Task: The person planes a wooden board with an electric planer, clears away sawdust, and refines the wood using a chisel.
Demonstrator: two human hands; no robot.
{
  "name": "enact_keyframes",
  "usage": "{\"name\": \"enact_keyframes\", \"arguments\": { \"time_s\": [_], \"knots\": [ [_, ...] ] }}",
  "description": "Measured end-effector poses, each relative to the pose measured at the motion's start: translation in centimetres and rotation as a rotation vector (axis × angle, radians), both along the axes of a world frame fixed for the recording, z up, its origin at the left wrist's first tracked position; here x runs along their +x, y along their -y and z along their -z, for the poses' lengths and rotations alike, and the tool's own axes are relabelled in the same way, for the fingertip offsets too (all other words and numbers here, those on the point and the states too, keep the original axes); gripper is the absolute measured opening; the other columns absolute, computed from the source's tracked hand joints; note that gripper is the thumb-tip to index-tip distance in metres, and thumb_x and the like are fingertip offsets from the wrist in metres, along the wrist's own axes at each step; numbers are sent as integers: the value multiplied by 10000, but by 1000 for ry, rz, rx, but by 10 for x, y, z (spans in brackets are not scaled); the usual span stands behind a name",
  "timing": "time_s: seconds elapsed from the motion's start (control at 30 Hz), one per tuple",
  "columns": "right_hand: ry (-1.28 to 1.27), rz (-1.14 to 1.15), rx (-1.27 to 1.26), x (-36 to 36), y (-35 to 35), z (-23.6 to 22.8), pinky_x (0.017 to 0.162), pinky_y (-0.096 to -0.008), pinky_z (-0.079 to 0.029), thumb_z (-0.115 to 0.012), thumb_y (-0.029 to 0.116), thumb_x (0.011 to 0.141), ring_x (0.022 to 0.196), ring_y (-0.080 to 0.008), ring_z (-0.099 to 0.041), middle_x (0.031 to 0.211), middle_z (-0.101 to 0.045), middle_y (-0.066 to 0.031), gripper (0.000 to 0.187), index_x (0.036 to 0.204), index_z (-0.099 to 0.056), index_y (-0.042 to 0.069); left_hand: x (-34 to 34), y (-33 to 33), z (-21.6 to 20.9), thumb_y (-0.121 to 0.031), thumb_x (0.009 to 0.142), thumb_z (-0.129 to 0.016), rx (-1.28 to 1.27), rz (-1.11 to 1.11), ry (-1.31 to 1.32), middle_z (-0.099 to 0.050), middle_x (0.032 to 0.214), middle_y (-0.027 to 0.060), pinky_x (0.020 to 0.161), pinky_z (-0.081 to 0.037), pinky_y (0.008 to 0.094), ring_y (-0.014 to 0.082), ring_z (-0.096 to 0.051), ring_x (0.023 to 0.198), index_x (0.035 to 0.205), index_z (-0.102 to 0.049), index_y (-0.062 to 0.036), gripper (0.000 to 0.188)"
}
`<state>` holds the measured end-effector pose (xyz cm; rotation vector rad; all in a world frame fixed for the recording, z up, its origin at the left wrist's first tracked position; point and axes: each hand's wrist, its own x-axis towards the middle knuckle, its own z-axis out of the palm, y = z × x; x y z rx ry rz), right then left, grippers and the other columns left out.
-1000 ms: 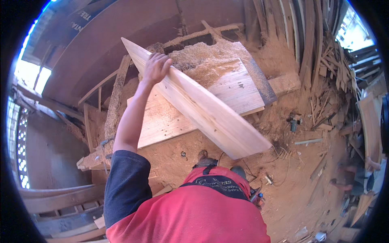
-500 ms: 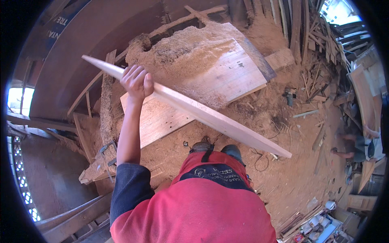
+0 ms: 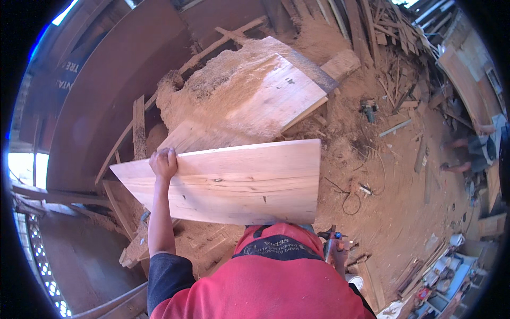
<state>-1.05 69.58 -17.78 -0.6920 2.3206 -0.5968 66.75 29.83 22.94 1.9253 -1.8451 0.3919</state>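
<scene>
A wide pale wooden board [image 3: 239,186] tilts in front of my body, its broad face toward me. Small dark knots and cracks mark its grain. My left hand [image 3: 163,162] is closed over the board's upper edge near its left end. Low on the right, beside my red shirt, my right hand [image 3: 339,248] shows only in part and is blurred; its fingers cannot be made out. Small dark and blue parts show next to it. Behind the held board, another wooden panel [image 3: 281,93] lies under a heap of sawdust [image 3: 212,80].
A dark power tool [image 3: 367,110] lies on the sawdust-covered floor, with a looped cord [image 3: 351,203] nearer me. Scrap wood [image 3: 398,90] is piled at the right. Containers [image 3: 443,276] crowd the lower right. Another person [image 3: 481,151] is at the far right beside planks.
The board has turned from a slanting, edge-on position to nearly level, showing its broad face. My left hand has moved down with it. Part of my right arm has come into view.
</scene>
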Motion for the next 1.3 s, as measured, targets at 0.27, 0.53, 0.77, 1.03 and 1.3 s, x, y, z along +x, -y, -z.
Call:
{"name": "enact_keyframes", "arguments": {
  "time_s": [0.27,0.53,0.77,1.03,1.3],
  "knots": [
    [-292,-39,368,12,-18,-82,748,-451,-561,-824,547,658,914,-389,-708,1024,-714,-248,773,1124,-674,-52,9,57,90,-342,904,-517,195,29,-86,-674,738,241,712,-516,542,448,-661,723,706,-713,-35,415],
    [-58,238,128,20,-89,-67,650,-410,-533,-808,447,739,766,-250,-687,876,-704,-116,613,1141,-626,23,-4,116,206,-386,929,-456,523,57,-7,-702,828,204,870,-475,526,410,-642,880,811,-737,-28,471],
    [-74,281,139,54,-101,-88,687,-443,-553,-822,460,698,845,-318,-719,948,-726,-195,624,1072,-659,-12,-32,109,221,-333,950,-492,602,42,-40,-666,1055,221,969,-417,526,389,-583,1042,963,-709,12,409],
    [-46,193,335,32,-131,-42,746,-445,-570,-783,543,718,900,-359,-721,972,-730,-218,675,1008,-680,-58,-52,-39,218,-233,921,-623,208,111,-316,-607,1263,255,1101,-344,528,435,-499,1262,1206,-645,17,380],
    [-187,66,345,20,-95,-32,734,-454,-568,-767,556,730,875,-370,-721,945,-731,-215,673,980,-684,-63,-58,-265,257,-585,819,-734,-110,-1289,-1079,-496,1391,239,991,-465,487,361,-547,1193,1282,-493,88,852]
  ]
}}
